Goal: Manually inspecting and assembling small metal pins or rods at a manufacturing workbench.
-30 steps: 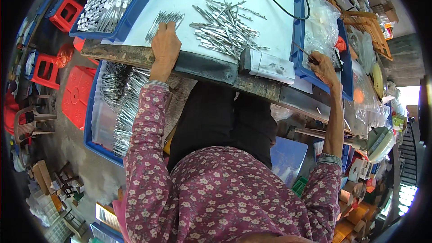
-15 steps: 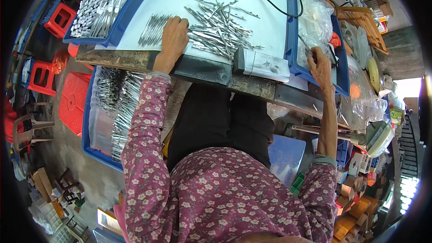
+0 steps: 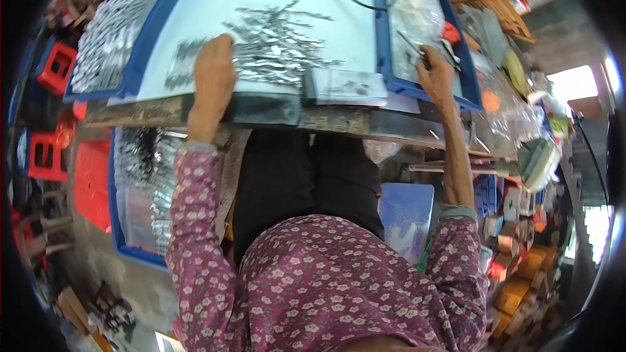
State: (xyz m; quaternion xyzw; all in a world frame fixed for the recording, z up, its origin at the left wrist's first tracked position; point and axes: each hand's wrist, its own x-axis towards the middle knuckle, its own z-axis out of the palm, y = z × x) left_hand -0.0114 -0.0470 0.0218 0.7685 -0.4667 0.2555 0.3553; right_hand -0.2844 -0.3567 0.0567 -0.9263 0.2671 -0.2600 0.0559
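Observation:
My left hand (image 3: 214, 77) is over the table beside a neat row of slim silver metal pieces (image 3: 182, 66). Its fingers curl down and under, slightly blurred, and whatever they may hold is hidden. Just right of it lies a loose, jumbled pile of similar metal pieces (image 3: 279, 47). Over the near part of a blue tray (image 3: 382, 39) on the right, my right hand (image 3: 437, 77) is closed, with a thin grey rod (image 3: 408, 44) sticking out from its fingers. Clear plastic bags (image 3: 417, 3) fill the far part of that tray.
A blue bin (image 3: 145, 51) packed with silver pieces stands at the table's left. Near the wooden front edge (image 3: 339, 120) sits a pale block (image 3: 349, 85). A black cable (image 3: 349, 1) loops at the back. Lower left is another blue bin (image 3: 117, 221), beside red stools (image 3: 91, 182).
The whole view has shifted and tilted, with the table now further left. My left hand's fingers look more curled under. My right hand still holds the rod over the tray.

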